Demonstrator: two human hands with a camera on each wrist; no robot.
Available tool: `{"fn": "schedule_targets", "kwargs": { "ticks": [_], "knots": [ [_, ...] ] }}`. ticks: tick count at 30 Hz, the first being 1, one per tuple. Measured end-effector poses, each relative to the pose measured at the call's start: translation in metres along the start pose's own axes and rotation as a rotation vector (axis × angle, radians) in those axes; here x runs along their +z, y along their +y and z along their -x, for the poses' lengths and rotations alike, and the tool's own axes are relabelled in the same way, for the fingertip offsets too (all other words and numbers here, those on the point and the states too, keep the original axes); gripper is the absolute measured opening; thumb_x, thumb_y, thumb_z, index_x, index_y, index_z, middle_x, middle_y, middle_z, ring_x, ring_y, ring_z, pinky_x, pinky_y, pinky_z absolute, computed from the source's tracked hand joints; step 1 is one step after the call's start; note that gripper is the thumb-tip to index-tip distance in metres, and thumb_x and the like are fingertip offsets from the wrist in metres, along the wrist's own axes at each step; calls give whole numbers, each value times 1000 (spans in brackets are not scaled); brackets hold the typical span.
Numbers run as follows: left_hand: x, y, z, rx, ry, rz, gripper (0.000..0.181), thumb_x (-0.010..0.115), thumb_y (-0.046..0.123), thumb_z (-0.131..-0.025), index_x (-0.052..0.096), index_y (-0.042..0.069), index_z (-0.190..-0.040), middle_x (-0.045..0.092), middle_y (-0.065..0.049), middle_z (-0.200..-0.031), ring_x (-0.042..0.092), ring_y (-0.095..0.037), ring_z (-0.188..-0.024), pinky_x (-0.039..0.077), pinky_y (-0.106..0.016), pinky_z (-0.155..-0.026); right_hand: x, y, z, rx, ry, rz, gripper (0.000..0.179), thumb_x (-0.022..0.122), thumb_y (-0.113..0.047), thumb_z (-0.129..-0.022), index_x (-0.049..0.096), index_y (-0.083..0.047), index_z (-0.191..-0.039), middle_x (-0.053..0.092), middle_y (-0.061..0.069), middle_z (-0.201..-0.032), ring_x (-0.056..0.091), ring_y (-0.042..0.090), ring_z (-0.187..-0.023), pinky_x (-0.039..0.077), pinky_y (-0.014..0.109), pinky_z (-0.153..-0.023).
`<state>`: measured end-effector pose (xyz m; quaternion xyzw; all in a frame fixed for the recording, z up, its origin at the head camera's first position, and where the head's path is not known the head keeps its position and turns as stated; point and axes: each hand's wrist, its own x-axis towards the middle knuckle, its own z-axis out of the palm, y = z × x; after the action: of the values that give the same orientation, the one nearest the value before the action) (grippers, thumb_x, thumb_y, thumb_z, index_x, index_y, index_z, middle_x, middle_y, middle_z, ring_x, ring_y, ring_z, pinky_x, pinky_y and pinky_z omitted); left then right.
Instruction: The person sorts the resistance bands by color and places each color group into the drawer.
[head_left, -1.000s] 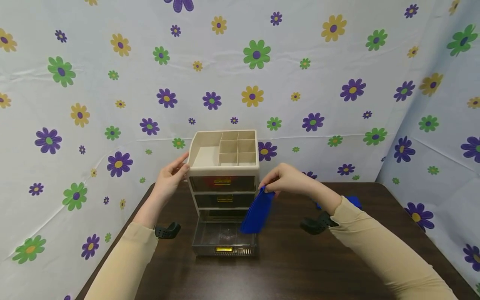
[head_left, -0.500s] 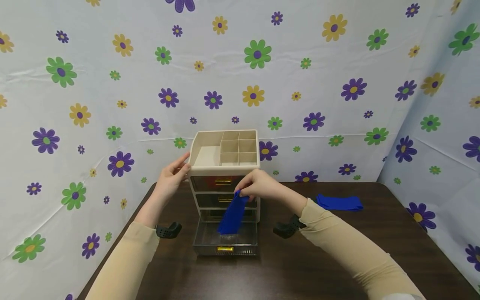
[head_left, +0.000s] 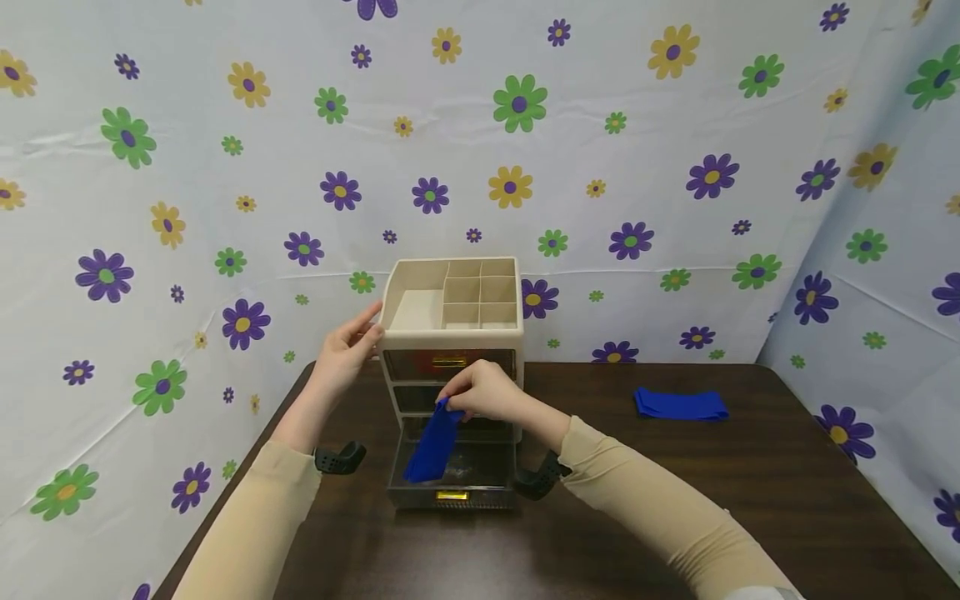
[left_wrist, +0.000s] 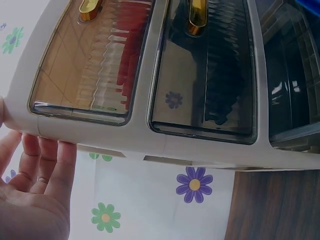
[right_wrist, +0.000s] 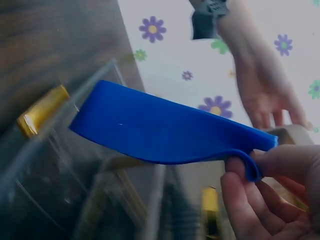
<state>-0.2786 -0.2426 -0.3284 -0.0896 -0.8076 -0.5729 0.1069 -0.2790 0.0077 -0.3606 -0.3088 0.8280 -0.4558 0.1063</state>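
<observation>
My right hand [head_left: 483,392] pinches a folded blue resistance band [head_left: 433,446] by one end. The band hangs down over the pulled-out clear bottom drawer [head_left: 480,471] of a cream drawer organizer [head_left: 450,340]. Seen from the right wrist, the band [right_wrist: 160,122] spreads out flat, with a fold between thumb and fingers [right_wrist: 240,200]. My left hand [head_left: 341,354] rests against the organizer's upper left side. In the left wrist view, the left fingers [left_wrist: 47,160] are fairly straight, their tips on the side wall. The two upper drawers are closed; something red shows inside the top one [left_wrist: 127,50].
A second blue resistance band [head_left: 681,405] lies folded on the dark wooden table [head_left: 637,533] at the right. Divided compartments [head_left: 480,292] form the organizer's top. A flowered cloth [head_left: 600,167] hangs behind the table.
My right hand has moved left and downward, bringing the blue resistance band over the bottom drawer. The left hand stays on the organizer's side. The second band has come into full view.
</observation>
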Motion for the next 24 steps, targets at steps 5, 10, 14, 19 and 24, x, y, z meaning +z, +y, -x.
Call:
{"fn": "schedule_targets", "kwargs": {
  "ticks": [5,10,14,19,24],
  "knots": [
    [0,-11,-5,0,9,1,51,56,30,-100,43,19,-148,55,-19,-120,57,-13,-94,53,-33,-86,20,11,2,33,34,-54,11,69,-3,-86,78,-6,-91,72,4,-86,69,18,-63,58,37,-60],
    [1,-9,-6,-19,-1,20,50,55,26,-100,43,19,-148,54,-19,-121,57,-12,-93,53,-27,-82,32,29,7,75,50,-51,11,70,-2,-85,78,-4,-91,72,6,-86,68,16,-60,58,36,-59],
    [1,5,0,-25,-15,28,50,54,21,-101,41,14,-149,53,-21,-121,56,-12,-93,52,-24,-80,35,42,10,91,59,-27,10,71,-2,-84,78,-3,-91,72,6,-84,66,15,-56,58,37,-58],
    [2,23,9,-20,-18,9,49,51,17,-102,40,9,-148,52,-20,-119,55,-12,-93,51,-34,-88,34,52,15,95,66,-5,9,72,-3,-83,77,-2,-90,71,5,-79,65,16,-53,56,32,-53],
    [1,24,10,-17,-20,7,49,51,16,-102,39,7,-148,52,-21,-119,54,-13,-94,52,-31,-87,30,58,20,115,82,-14,11,73,-2,-81,76,0,-92,71,6,-78,65,15,-51,56,31,-51]
  ]
}}
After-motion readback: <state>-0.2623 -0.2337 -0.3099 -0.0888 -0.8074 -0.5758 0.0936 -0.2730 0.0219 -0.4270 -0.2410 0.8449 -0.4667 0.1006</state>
